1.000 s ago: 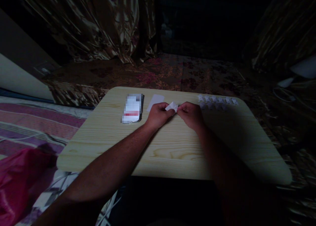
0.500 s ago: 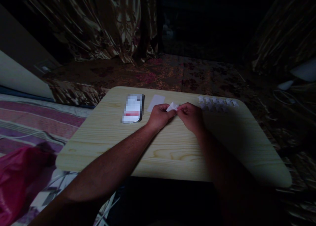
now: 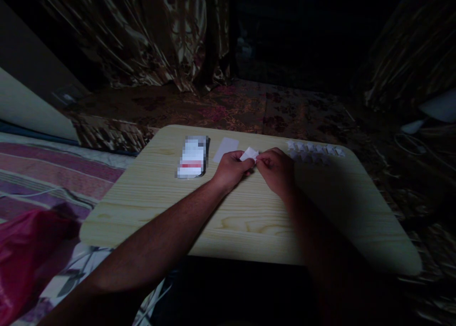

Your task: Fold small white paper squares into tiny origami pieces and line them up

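A small folded piece of white paper [image 3: 249,153] is held up between my two hands over the far half of the wooden table [image 3: 171,217]. My left hand [image 3: 231,170] is closed, pinching the paper's left and lower side with the thumb on top. At its right corner, the fingers of my right hand [image 3: 277,167] are bunched together on the paper's edge. A flat stack or sheet of white paper [image 3: 227,149] lies just behind my left hand. Right of my right hand, several small folded paper pieces [image 3: 309,147] lie in two rows.
A white packet with a red band [image 3: 192,157] lies on the table's left, its surface blurred out. Left of the table are a striped bedspread [image 3: 42,169] and a pink plastic bag [image 3: 28,255]. Patterned curtains [image 3: 185,36] hang behind; a white lamp [image 3: 438,110] stands right.
The fingers of my right hand have shifted slightly at the paper's right corner, and the paper shows a little flatter. My left hand keeps its grip in nearly the same place.
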A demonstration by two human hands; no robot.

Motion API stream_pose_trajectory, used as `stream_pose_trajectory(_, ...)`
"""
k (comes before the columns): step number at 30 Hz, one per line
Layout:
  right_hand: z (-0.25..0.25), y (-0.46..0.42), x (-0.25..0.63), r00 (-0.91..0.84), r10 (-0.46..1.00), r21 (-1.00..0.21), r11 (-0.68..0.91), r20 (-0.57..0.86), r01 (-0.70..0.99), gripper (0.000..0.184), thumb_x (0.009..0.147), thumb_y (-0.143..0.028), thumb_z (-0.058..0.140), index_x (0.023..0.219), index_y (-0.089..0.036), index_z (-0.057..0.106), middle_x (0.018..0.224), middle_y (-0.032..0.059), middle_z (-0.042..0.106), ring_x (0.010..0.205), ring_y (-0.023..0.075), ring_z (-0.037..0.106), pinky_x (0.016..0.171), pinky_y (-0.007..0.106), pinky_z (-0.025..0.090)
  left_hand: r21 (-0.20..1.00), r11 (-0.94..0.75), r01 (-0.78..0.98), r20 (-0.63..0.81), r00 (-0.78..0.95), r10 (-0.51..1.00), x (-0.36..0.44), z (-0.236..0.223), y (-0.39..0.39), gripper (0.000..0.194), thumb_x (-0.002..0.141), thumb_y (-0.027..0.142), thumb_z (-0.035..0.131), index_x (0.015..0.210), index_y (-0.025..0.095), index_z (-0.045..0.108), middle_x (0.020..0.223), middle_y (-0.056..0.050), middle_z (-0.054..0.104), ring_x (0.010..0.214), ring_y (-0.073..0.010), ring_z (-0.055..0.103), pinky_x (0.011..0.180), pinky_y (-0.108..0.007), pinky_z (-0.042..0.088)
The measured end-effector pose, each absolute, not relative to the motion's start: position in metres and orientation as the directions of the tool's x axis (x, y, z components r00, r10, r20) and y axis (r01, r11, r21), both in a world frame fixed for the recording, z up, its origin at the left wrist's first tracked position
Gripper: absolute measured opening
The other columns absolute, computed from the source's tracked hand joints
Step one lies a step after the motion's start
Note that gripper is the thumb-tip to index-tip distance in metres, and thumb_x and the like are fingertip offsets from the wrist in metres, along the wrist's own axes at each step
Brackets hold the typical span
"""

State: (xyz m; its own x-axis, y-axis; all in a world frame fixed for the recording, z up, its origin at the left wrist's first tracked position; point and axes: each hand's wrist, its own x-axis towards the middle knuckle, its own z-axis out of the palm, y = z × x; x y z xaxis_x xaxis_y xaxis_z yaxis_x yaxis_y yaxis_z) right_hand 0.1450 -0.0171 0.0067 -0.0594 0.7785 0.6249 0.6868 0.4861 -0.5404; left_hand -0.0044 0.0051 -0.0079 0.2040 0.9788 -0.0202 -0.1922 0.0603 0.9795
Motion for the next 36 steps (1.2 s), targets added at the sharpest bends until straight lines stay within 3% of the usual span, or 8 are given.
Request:
stream_pose_trajectory(11,0.005,-0.015,0.150,-0.198,0.696,-0.405,0.598,0.690,0.692,0.013,0.079,-0.014,0.057,0.076,-0.023,0.067,0.083,0.0029,0.062,0.075,0.0142,0.059,0.068,0.025,0.047,0.944,0.133,-0.301,-0.053,0.259,0.964,-0.005,-0.004,0.006,0.014,0.063,0.022,0.072,0.070,0.011,0.067,0.063,-0.001,0.063,0.050,-0.0070,0.051,0.047,-0.020,0.039)
stream_pose_trajectory(30,0.006,-0.015,0.150,-0.232,0.672,-0.419,0.655,0.703,0.628,0.014,0.081,-0.014,0.056,0.076,-0.021,0.067,0.081,0.0031,0.065,0.076,0.0135,0.062,0.070,0.024,0.049,0.899,0.271,-0.345,-0.142,0.357,0.923,-0.008,0.004,0.004,0.016,0.065,0.023,0.072,0.066,0.010,0.064,0.061,-0.003,0.062,0.048,-0.0066,0.049,0.047,-0.020,0.044)
stream_pose_trajectory(33,0.006,-0.016,0.149,-0.196,0.697,-0.479,0.643,0.690,0.598,0.012,0.081,-0.016,0.058,0.076,-0.021,0.068,0.082,0.0038,0.066,0.076,0.0144,0.063,0.070,0.025,0.050,0.898,0.280,-0.339,-0.171,0.317,0.933,-0.008,0.004,0.005,0.014,0.063,0.021,0.072,0.067,0.009,0.065,0.060,-0.002,0.061,0.047,-0.0062,0.049,0.045,-0.019,0.043)
stream_pose_trajectory(36,0.005,-0.017,0.147,-0.088,0.815,-0.668,0.526,0.572,0.526,0.007,0.079,-0.023,0.060,0.082,-0.021,0.067,0.082,0.0038,0.069,0.074,0.0152,0.066,0.068,0.026,0.053,0.899,0.276,-0.340,-0.187,0.272,0.944,-0.008,0.005,0.006,0.015,0.063,0.021,0.072,0.069,0.009,0.065,0.058,-0.001,0.060,0.046,-0.0059,0.048,0.045,-0.019,0.043)
